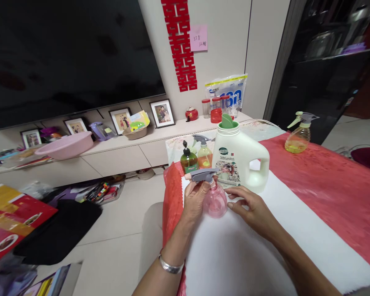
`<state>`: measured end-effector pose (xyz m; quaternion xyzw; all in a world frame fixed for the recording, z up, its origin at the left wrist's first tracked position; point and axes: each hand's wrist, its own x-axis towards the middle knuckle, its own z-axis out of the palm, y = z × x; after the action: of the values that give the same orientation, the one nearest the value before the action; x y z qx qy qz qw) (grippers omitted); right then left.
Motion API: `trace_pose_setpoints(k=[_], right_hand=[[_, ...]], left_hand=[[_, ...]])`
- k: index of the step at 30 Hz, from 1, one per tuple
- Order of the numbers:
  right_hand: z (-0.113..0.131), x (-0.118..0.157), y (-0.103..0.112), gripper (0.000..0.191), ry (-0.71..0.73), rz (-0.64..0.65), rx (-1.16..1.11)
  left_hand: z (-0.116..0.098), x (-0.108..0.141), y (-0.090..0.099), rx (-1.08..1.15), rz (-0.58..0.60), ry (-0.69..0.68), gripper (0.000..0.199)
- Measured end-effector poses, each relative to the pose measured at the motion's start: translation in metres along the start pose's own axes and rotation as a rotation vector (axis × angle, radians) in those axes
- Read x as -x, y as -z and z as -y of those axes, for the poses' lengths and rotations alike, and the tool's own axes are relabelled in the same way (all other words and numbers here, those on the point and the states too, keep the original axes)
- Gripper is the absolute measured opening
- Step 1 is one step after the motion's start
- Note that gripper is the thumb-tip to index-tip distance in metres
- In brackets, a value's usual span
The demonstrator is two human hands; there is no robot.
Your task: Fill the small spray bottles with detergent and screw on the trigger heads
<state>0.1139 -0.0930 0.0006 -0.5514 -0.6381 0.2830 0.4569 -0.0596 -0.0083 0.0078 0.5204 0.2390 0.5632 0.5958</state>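
Note:
A clear pink spray bottle with a grey spray head stands upright on the white cloth. My left hand is closed around its neck and trigger. My right hand is at the bottle's right side, thumb and fingers apart; whether the fingertips touch the plastic I cannot tell. Just behind stands a large cream jug with a handle, and a green scoop-shaped piece sits in its mouth. To its left are a green pump bottle and a second spray bottle, partly hidden.
A red tablecloth lies under the white cloth. Another spray bottle with yellow liquid stands at the right. Along the wall, a low cabinet bears a pink basin, photo frames and red-lidded jars. A black bag lies at lower left.

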Motion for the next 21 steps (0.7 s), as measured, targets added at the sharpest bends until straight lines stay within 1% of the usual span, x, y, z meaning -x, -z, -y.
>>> trace_pose_setpoints(k=[6, 12, 21], right_hand=[[-0.0006, 0.0001, -0.0009, 0.036, 0.019, 0.018, -0.002], [-0.0033, -0.0008, -0.0029, 0.036, 0.039, 0.027, 0.012], [-0.0034, 0.0009, -0.0033, 0.039, 0.084, 0.04, 0.056]], left_hand=[[-0.0013, -0.0034, 0.0025, -0.075, 0.026, 0.003, 0.044], [-0.0041, -0.0045, 0.0033, -0.075, 0.045, 0.028, 0.041], [-0.0048, -0.0051, 0.0039, -0.122, 0.066, 0.006, 0.036]])
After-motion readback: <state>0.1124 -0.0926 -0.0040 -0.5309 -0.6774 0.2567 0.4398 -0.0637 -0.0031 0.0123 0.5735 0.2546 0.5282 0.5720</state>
